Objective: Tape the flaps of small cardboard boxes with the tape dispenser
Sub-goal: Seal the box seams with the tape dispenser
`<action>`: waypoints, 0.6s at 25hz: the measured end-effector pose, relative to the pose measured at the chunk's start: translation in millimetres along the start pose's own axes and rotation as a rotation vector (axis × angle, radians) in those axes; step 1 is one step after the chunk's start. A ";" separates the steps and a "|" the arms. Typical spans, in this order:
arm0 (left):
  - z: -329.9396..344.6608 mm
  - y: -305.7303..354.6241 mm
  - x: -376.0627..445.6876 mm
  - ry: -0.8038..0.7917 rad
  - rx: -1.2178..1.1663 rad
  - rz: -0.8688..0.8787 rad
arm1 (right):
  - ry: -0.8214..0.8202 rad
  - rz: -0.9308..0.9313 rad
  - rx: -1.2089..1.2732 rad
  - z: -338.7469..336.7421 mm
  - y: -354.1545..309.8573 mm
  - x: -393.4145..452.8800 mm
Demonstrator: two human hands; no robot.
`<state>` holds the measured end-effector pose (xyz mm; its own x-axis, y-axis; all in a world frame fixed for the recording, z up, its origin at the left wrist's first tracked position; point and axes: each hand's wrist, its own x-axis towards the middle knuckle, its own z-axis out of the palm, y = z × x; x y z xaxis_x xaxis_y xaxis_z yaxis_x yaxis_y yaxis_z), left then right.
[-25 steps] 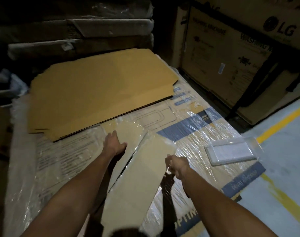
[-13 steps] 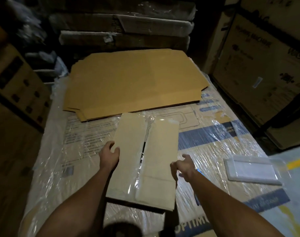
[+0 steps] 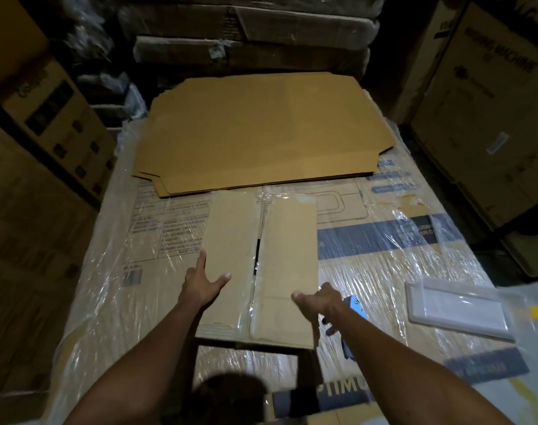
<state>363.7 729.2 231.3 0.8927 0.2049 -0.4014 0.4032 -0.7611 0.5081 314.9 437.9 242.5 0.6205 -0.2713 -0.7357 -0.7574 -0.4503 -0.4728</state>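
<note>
Obscuring a blue object [image 3: 355, 305], the right hand [image 3: 318, 300] lay spread on the box [image 3: 280, 256]. Left hand [image 3: 201, 285], previously curled, now pressed flat, fingers apart.

Under the fingers of the left hand [image 3: 201, 286] lies a small pale-brown cardboard box [image 3: 261, 265], matt and dry-looking, with a strip of clear glossy tape along its centre seam. Beneath the box, a large printed carton wrapped in crinkled, shiny plastic film [image 3: 384, 271] catches the light. Just behind the fingers of the right hand [image 3: 318, 300] shows a smooth blue plastic tool [image 3: 355, 305], partly hidden. Beyond the fingertips lies a stack of flat, matt, tan corrugated cardboard sheets [image 3: 261, 133]. Right of the fingers rests a translucent, glossy plastic packet [image 3: 458, 308].
</note>
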 end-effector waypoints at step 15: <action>50.3 35.8 -29.2 0.051 -0.029 -0.142 | 0.071 0.076 -0.240 -29.8 118.5 24.3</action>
<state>341.9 665.0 222.9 0.8351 0.3405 -0.4319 0.5309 -0.7045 0.4710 246.3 352.6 183.0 0.5830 -0.3671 -0.7248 -0.7377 -0.6130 -0.2829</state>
